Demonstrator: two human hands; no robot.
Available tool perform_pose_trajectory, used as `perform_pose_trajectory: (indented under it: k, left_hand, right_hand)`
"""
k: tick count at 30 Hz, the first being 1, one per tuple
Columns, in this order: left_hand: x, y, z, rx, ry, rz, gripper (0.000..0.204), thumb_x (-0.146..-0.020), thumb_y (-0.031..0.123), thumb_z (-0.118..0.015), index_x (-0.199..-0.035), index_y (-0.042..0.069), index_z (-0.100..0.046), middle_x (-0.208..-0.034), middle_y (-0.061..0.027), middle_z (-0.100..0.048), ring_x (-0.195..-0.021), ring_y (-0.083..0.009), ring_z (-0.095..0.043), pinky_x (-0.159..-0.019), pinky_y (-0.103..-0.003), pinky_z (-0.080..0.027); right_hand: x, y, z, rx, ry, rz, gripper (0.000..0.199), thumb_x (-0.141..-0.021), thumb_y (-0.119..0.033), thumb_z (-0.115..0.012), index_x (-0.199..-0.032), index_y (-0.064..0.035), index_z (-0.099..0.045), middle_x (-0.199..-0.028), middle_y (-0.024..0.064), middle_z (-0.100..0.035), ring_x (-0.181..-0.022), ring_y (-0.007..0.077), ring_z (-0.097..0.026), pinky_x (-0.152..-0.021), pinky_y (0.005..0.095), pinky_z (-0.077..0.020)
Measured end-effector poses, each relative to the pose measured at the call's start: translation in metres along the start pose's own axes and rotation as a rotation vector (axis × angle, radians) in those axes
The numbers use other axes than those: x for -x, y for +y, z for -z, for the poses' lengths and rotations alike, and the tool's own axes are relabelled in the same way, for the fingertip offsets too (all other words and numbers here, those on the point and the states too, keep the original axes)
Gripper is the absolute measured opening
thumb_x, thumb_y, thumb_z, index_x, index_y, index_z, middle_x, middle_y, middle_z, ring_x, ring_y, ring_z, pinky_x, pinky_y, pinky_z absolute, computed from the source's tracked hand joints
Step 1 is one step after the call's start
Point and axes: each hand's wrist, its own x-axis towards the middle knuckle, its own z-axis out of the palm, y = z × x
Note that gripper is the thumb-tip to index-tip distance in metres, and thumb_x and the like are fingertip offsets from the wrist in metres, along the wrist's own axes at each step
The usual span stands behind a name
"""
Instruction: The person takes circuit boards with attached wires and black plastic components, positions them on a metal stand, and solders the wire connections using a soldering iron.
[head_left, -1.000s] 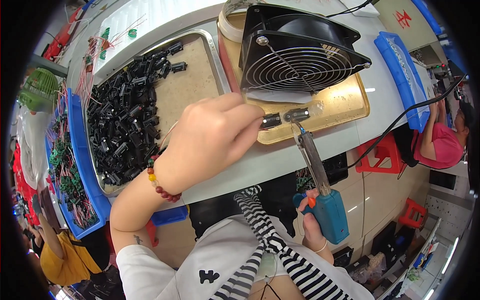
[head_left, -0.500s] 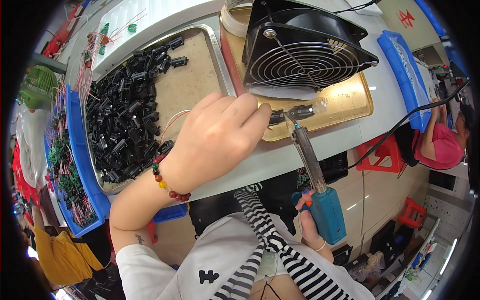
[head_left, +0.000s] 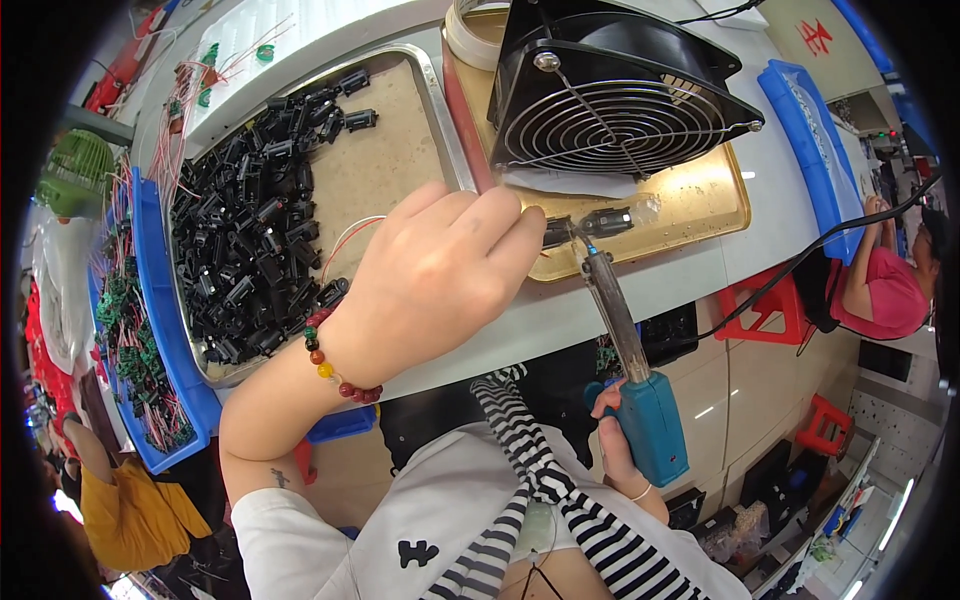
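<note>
In my right hand [head_left: 620, 440] is a teal soldering gun [head_left: 655, 425], its fingers wrapped around the handle. The metal barrel points up and away, and its tip touches or nearly touches a small black component [head_left: 556, 232] at the near edge of the gold tray [head_left: 690, 225]. My left hand [head_left: 450, 255] is closed in a pinch beside that component. Thin red and white wires [head_left: 350, 235] run under this hand, and a short orange strand shows by the fingertips, which are mostly hidden. Another black component [head_left: 607, 221] lies right of the tip.
A black fan with a wire grille [head_left: 615, 125] stands on the gold tray, beside a tape roll [head_left: 470, 40]. Left is a metal tray [head_left: 440, 120] of black components, then a blue bin [head_left: 155, 300] of green boards. A black cable [head_left: 800, 250] hangs at right; people sit on both sides.
My hands and the soldering gun hold nearly the same place; the gun has shifted very slightly. The person in yellow at the left has moved an arm.
</note>
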Motion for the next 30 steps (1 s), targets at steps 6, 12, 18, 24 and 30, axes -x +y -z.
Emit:
perform_pose_trajectory:
  k: [6,12,18,24,30]
  left_hand:
    - [0.000,0.001,0.000,-0.014,-0.003,-0.007,0.028,-0.065,0.006,-0.073,-0.093,0.005,-0.067,-0.078,-0.0020,-0.056,-0.057,-0.0179,-0.047,-0.054,-0.028,-0.041]
    - [0.002,0.002,-0.002,-0.018,-0.011,-0.011,0.028,-0.065,0.006,-0.072,-0.093,0.004,-0.066,-0.079,-0.0017,-0.056,-0.057,-0.0174,-0.047,-0.054,-0.028,-0.041]
    - [-0.002,0.004,0.001,-0.041,-0.021,-0.015,0.028,-0.067,0.007,-0.071,-0.094,0.003,-0.066,-0.080,-0.0018,-0.055,-0.058,-0.0175,-0.047,-0.054,-0.028,-0.040]
    - [0.001,0.004,-0.001,-0.028,0.000,-0.033,0.028,-0.068,0.007,-0.070,-0.094,0.002,-0.065,-0.080,-0.0022,-0.054,-0.059,-0.0169,-0.050,-0.056,-0.029,-0.040]
    - [0.002,0.003,0.000,-0.048,-0.032,-0.018,0.027,-0.069,0.007,-0.070,-0.094,0.002,-0.065,-0.080,-0.0024,-0.054,-0.060,-0.0167,-0.050,-0.057,-0.029,-0.040]
  right_hand:
    - [0.004,0.002,-0.003,-0.040,0.034,-0.073,0.020,-0.058,-0.004,-0.063,-0.078,-0.0030,-0.064,-0.072,0.0072,-0.059,-0.058,0.0250,-0.052,-0.052,0.0336,-0.0404]
    - [0.000,0.005,-0.005,-0.072,0.009,-0.078,0.019,-0.059,-0.004,-0.063,-0.078,-0.0027,-0.063,-0.072,0.0073,-0.059,-0.059,0.0251,-0.053,-0.053,0.0335,-0.0412]
    - [-0.010,-0.012,-0.005,-0.229,0.111,-0.182,0.018,-0.059,-0.003,-0.062,-0.077,-0.0019,-0.062,-0.072,0.0080,-0.059,-0.058,0.0240,-0.051,-0.051,0.0328,-0.0400]
    - [0.000,-0.004,-0.001,-0.062,0.057,-0.121,0.017,-0.059,0.000,-0.061,-0.076,-0.0004,-0.061,-0.072,0.0088,-0.058,-0.058,0.0250,-0.050,-0.051,0.0332,-0.0400]
    - [-0.006,-0.007,-0.003,-0.125,0.045,-0.160,0.016,-0.061,-0.002,-0.063,-0.077,-0.0003,-0.061,-0.074,0.0094,-0.059,-0.061,0.0263,-0.054,-0.056,0.0327,-0.0430]
